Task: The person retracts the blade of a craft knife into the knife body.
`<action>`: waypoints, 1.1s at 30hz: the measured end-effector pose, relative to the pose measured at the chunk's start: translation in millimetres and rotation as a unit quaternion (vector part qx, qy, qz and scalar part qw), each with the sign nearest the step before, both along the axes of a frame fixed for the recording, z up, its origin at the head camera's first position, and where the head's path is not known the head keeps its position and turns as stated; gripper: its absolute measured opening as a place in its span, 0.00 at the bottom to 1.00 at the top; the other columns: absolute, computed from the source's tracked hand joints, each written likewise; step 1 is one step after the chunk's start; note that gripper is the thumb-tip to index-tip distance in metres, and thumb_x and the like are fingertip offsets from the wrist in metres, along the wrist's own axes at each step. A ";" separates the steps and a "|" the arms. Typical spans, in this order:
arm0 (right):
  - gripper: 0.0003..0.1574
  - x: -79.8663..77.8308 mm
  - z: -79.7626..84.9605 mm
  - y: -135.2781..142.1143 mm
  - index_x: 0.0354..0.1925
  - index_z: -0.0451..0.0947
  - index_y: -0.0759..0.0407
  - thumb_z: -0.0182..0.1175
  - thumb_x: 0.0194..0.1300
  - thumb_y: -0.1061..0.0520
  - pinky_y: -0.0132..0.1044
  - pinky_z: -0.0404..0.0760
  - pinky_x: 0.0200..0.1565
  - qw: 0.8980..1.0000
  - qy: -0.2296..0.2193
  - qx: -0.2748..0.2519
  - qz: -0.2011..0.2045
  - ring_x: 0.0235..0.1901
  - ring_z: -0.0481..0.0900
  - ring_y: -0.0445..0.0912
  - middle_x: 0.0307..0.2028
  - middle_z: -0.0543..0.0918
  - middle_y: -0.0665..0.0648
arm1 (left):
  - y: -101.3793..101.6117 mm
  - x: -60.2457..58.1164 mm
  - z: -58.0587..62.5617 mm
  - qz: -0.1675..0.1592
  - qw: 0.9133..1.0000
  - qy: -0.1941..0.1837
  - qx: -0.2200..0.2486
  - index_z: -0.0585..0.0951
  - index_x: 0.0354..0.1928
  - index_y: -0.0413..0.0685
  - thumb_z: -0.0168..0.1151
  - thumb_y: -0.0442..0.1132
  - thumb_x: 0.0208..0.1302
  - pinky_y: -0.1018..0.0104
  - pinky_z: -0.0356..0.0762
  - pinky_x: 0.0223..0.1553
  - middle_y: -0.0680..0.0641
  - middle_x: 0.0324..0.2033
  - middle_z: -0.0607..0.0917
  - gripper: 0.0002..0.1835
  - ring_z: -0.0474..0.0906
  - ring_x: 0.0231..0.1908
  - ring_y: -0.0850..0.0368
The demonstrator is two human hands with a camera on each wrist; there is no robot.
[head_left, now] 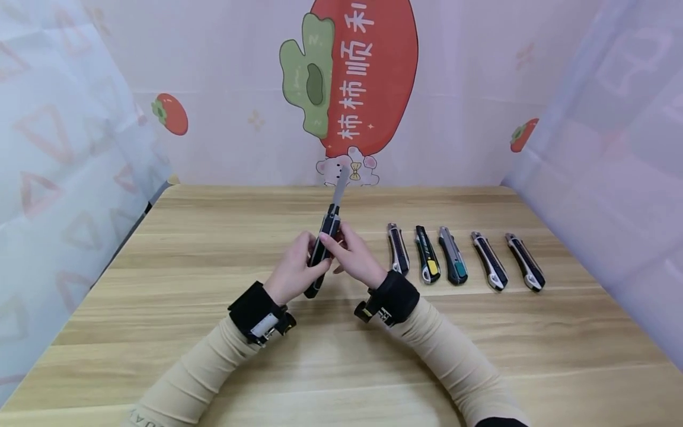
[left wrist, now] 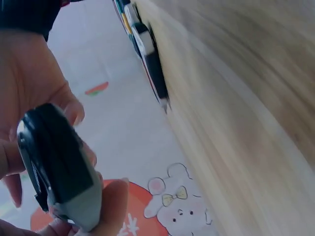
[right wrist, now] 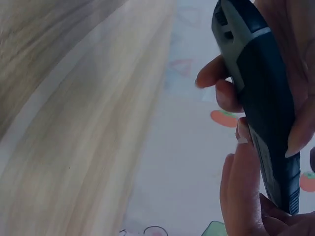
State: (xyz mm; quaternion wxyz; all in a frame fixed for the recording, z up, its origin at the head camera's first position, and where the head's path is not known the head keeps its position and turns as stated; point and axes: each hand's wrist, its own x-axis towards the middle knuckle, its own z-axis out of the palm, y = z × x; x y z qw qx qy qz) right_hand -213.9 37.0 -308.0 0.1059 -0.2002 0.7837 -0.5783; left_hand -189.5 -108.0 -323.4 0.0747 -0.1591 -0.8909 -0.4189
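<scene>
A dark utility knife (head_left: 329, 222) is raised above the table, tilted, its long blade (head_left: 340, 185) extended and pointing away from me. My left hand (head_left: 290, 273) grips the handle's lower part from the left. From the right, my right hand (head_left: 358, 258) pinches the handle higher up, with its thumb lying across the upper face. In the left wrist view the handle's butt end (left wrist: 59, 162) faces the camera, with fingers around it. The right wrist view shows the handle (right wrist: 268, 88) from its side, held between fingers; the blade does not show there.
Right of my hands, several utility knives lie in a row on the wooden table (head_left: 213, 225): a dark-and-white one (head_left: 398, 249), one with a yellow slider (head_left: 427, 255), one with a green slider (head_left: 453, 256), and others farther right. Printed cloth (head_left: 224, 148) encloses the back and sides.
</scene>
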 end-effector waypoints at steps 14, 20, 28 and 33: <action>0.17 -0.9 -8.5 8.3 0.46 0.63 0.65 0.43 0.65 0.54 0.32 0.74 0.27 0.999 0.041 0.004 -0.005 0.33 0.74 0.47 0.38 0.75 0.64 | 14.3 8.9 -11.1 0.006 0.999 0.036 0.022 0.66 0.36 0.42 0.63 0.44 0.48 0.72 0.70 0.24 0.48 0.26 0.74 0.20 0.69 0.24 0.60; 0.18 -3.6 -7.0 16.7 0.50 0.60 0.67 0.40 0.66 0.57 0.41 0.78 0.28 0.999 0.037 -0.009 0.029 0.34 0.76 0.53 0.39 0.74 0.69 | 6.8 5.4 -0.4 -0.072 0.995 -0.037 0.058 0.66 0.39 0.39 0.60 0.39 0.52 0.66 0.73 0.36 0.43 0.33 0.75 0.17 0.73 0.32 0.54; 0.19 -3.6 1.1 23.4 0.53 0.60 0.64 0.41 0.65 0.57 0.38 0.78 0.35 0.995 0.082 -0.001 0.057 0.38 0.74 0.51 0.39 0.73 0.64 | -3.4 -4.7 -13.7 -0.195 0.973 -0.115 0.040 0.65 0.51 0.39 0.61 0.39 0.50 0.66 0.72 0.42 0.42 0.41 0.78 0.26 0.76 0.38 0.55; 0.17 -3.4 5.6 22.3 0.50 0.64 0.63 0.46 0.63 0.58 0.36 0.75 0.38 0.992 0.115 -0.005 0.057 0.40 0.73 0.50 0.38 0.75 0.63 | -2.8 -4.6 -15.6 -0.215 0.967 -0.124 0.059 0.67 0.47 0.33 0.56 0.31 0.53 0.68 0.75 0.38 0.37 0.37 0.79 0.19 0.77 0.37 0.54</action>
